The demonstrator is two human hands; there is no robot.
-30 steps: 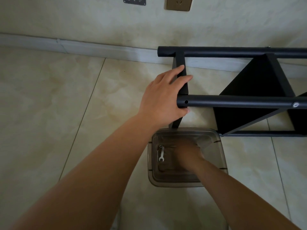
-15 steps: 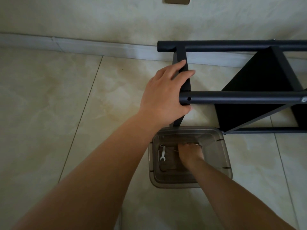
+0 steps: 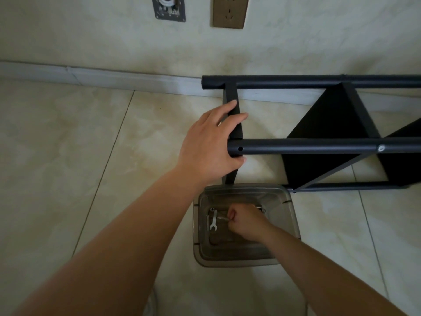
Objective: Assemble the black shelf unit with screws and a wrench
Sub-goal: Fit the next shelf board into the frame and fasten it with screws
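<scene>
The black shelf unit [image 3: 319,148] lies on its side on the tiled floor, its round tubes running to the right. My left hand [image 3: 210,144] grips the end of the nearer tube, fingers over the flat black end panel [image 3: 234,115]. A bare screw hole [image 3: 240,148] shows beside my thumb. Below stands a clear plastic box [image 3: 289,206]. Inside it my right hand [image 3: 247,221] is curled and pinches a small metal piece, seemingly a screw [image 3: 223,218]. A small silver wrench [image 3: 213,221] lies in the box just left of that hand.
The wall with a skirting board [image 3: 114,76] runs behind the shelf. A brass socket plate [image 3: 230,11] and a grey outlet plate [image 3: 169,8] sit on the wall above. Pale floor tiles [image 3: 68,156] stretch to the left.
My right hand has drawn its fingers together over a small metal piece in the box. The view has tilted upward, showing more wall. My left hand keeps its hold on the tube.
</scene>
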